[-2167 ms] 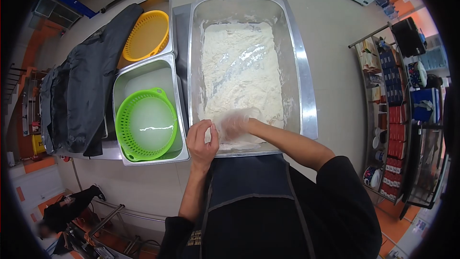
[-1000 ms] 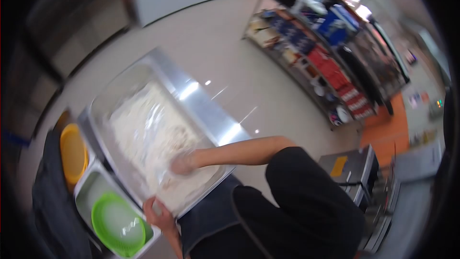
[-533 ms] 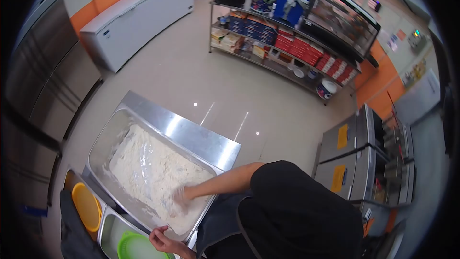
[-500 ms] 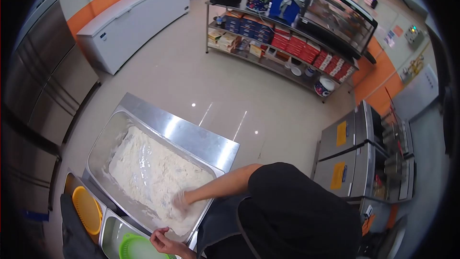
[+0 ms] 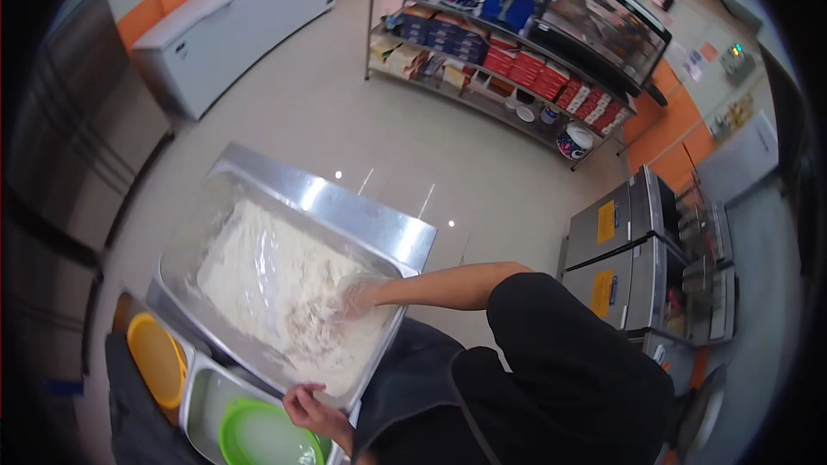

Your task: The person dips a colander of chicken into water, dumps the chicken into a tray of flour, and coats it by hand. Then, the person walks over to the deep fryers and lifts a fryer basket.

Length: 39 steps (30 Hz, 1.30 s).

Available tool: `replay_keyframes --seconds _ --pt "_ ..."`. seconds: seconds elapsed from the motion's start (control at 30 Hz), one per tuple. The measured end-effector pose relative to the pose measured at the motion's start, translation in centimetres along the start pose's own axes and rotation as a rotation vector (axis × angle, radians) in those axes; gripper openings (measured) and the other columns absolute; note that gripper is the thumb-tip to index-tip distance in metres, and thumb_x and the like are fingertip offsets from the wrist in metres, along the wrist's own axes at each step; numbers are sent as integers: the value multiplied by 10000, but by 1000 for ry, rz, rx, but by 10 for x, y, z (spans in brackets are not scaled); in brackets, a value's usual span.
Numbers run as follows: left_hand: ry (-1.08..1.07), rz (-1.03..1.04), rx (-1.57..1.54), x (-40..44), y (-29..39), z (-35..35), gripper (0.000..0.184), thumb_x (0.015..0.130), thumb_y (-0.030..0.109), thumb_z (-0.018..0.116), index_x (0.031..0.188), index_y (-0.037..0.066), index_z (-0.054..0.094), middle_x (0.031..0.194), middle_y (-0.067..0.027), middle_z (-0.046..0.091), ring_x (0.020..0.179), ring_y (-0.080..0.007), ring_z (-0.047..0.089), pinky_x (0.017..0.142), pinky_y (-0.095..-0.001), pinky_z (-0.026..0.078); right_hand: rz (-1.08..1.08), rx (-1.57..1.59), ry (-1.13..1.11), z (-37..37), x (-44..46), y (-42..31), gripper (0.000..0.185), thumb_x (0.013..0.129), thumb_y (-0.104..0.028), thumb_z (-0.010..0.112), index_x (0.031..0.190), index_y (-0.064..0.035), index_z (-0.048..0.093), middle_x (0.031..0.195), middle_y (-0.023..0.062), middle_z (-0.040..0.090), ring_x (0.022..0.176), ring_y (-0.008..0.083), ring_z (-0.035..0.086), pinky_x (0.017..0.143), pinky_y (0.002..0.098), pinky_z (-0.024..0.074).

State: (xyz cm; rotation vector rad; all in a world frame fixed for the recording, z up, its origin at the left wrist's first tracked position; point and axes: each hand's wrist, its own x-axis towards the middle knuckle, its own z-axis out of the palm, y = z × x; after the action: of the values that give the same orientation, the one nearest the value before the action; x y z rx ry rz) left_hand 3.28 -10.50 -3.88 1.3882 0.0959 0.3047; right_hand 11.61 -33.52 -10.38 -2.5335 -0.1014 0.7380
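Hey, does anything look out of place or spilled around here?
I see no spill: the white powder in view lies inside the metal pan. The dark cloth at lower left looks a little out of place, lying close beside the yellow basket, since loose fabric seems odd among pans and baskets.

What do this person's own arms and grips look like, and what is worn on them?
The right sleeve is short, loose and black; the forearm below it is bare. The right grip seems to wear a thin, see-through glove; the left grip looks ungloved.
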Motion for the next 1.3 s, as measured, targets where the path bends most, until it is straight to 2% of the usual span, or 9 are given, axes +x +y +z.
replay_keyframes --seconds 0.17,0.3,0.43,0.6,0.7,0.8,0.97,1.17,1.3 --pt "-16 -64 -32 0 4 -3 87 846 48 495 777 -6 500 709 -73 514 603 -140 494 573 -256 429 -126 -225 -474 93 36 -56 838 644 -704 553 963 69 614 972 256 608 915 351 596 774 426 467" --pt "-12 -99 -205 4 9 -5 91 862 50 486 807 -18 512 722 -100 537 597 -158 519 573 -267 439 -146 -72 -555 44 27 -103 859 591 -676 611 946 105 602 923 260 617 875 338 610 727 410 475" --pt "0 -123 -276 2 6 -11 89 865 54 499 818 -20 518 732 -103 549 595 -164 536 575 -266 439 -63 176 -493 -7 25 -111 734 645 -578 626 894 112 604 812 263 620 787 336 616 696 382 476" --pt "-39 -160 -211 5 7 -13 70 866 43 509 836 -18 527 747 -86 564 629 -147 574 603 -247 453 -279 -243 173 -30 65 -86 640 690 -591 588 866 22 637 851 237 623 837 310 614 738 394 477" --pt "-34 -156 -200 4 8 -10 78 866 50 512 827 -15 529 740 -87 564 618 -151 569 600 -253 451 -227 -326 -42 -18 69 -107 615 688 -580 593 876 5 627 829 219 626 786 310 618 704 404 480" --pt "-10 -148 -132 3 8 -7 81 865 54 517 820 -13 532 734 -86 564 608 -152 566 598 -258 450 -636 -297 19 40 64 -103 549 697 -494 628 900 16 611 822 245 613 799 347 607 705 412 470" --pt "-9 -102 -35 6 5 -1 69 861 45 526 824 -12 537 726 -75 571 616 -136 571 607 -251 452 -527 -300 -507 50 41 -80 462 698 -397 633 894 20 608 889 257 601 845 343 597 726 439 455" --pt "22 -86 32 4 2 2 64 859 40 529 830 -16 539 720 -73 576 623 -128 570 599 -244 455 -378 -167 -296 -46 29 -73 532 713 -398 644 998 47 582 899 212 618 878 285 595 777 347 465" --pt "35 -105 42 3 1 2 60 858 20 524 825 -28 538 721 -74 579 640 -122 580 605 -236 466 -314 213 -51 -77 23 -60 441 753 -335 598 885 85 602 728 184 631 664 240 589 709 348 468"
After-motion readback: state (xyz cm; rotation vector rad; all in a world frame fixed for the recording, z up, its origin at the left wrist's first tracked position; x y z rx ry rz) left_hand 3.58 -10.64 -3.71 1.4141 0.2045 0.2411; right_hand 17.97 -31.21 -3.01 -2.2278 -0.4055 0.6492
